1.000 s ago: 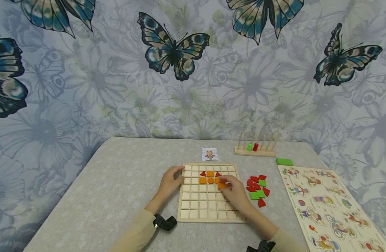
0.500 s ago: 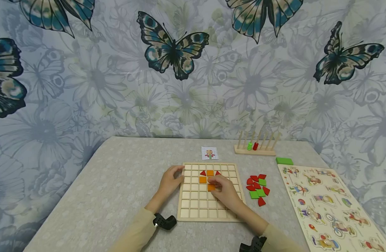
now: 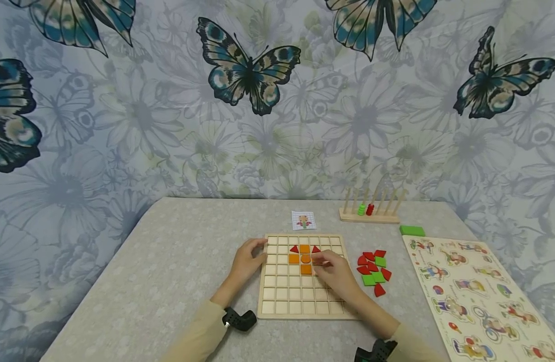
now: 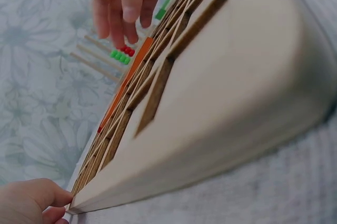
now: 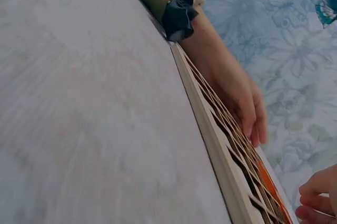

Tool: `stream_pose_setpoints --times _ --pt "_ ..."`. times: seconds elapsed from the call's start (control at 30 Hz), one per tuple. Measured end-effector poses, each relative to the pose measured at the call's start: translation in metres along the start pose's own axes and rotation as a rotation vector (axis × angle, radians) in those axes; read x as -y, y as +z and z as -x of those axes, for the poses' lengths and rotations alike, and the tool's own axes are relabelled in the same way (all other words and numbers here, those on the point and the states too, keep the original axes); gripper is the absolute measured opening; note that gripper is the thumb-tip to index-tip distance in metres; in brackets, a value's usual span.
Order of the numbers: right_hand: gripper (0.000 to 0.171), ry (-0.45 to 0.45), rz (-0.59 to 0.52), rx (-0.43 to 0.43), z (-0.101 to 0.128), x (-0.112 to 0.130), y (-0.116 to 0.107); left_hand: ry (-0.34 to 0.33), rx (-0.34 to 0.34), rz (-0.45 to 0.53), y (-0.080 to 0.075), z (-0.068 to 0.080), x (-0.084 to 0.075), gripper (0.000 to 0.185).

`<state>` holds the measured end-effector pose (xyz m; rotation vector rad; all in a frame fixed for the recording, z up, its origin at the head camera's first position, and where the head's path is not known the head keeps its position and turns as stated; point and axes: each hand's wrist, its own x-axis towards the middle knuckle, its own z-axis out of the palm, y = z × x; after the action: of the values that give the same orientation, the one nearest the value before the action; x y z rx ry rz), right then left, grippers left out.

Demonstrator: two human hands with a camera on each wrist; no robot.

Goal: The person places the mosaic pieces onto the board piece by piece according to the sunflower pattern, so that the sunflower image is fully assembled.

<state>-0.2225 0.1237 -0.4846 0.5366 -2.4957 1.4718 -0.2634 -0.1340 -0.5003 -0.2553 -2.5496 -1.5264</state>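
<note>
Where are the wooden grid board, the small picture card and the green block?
wooden grid board (image 3: 300,307): head view, near rim.
small picture card (image 3: 304,220): head view, its middle.
green block (image 3: 412,231): head view, top face.

The head camera looks down and forward from above the table (image 3: 177,261), far enough to see the whole wooden grid board (image 3: 284,299) and the wall behind. The left wrist camera sits very low and close by the board's edge (image 4: 221,129), looking across it. The right wrist camera is also low and close, looking along the board (image 5: 221,155) from the other side. All three show the board.
</note>
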Motion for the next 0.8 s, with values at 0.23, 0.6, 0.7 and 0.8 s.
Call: stream_pose_setpoints --times 0.23,0.6,0.7,0.8 --pt "0.024 0.086 0.037 -0.132 0.013 -0.014 -0.033 0.003 0.0 0.0 0.001 -0.001 0.001 0.034" --pt "0.037 0.053 0.198 -0.215 0.039 -0.033 -0.073 0.068 -0.024 -0.032 0.003 -0.001 0.003 0.034" --pt "0.042 0.058 0.235 -0.21 0.045 -0.034 -0.076 0.061 -0.026 -0.029 0.003 -0.001 0.003 0.034" --pt "0.046 0.062 0.26 -0.208 0.049 -0.036 -0.078 0.025 -0.015 -0.007 0.002 -0.001 0.002 0.035"
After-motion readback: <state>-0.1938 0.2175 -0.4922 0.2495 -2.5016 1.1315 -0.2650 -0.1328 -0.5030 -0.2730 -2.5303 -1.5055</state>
